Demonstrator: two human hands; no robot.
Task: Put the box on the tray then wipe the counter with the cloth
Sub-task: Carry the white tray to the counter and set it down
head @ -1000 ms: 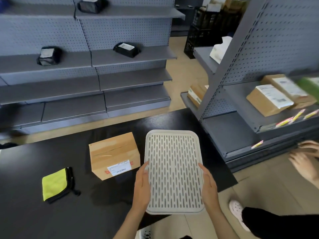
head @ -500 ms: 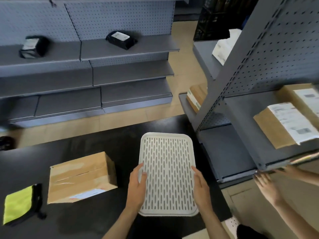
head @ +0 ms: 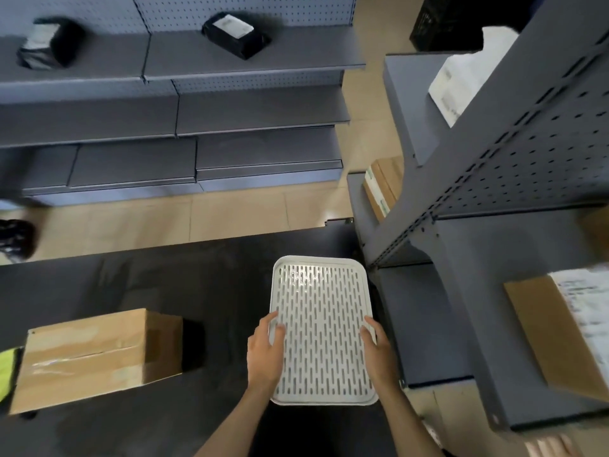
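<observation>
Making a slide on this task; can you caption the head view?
Both hands, left hand and right hand, hold the slotted tray on the counter beside the box.

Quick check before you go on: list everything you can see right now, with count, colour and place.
White slotted plastic tray: 1, white, on the black counter's right end, held at both long edges.
Taped brown cardboard box: 1, brown, on the counter, left of the tray, apart from it.
Yellow-green cloth: 1, at the left frame edge beside the box, mostly cut off.
Black counter: 1, black, across the foreground.
Black wrapped parcels: 2, on the far grey shelf.
Other cardboard boxes: at least 2, brown, on the right-hand grey shelving.
White bag: 1, upper right shelf.
Grey metal shelving: far side and right side.
Left hand: fingers on the tray's left rim.
Right hand: fingers on the tray's right rim.
</observation>
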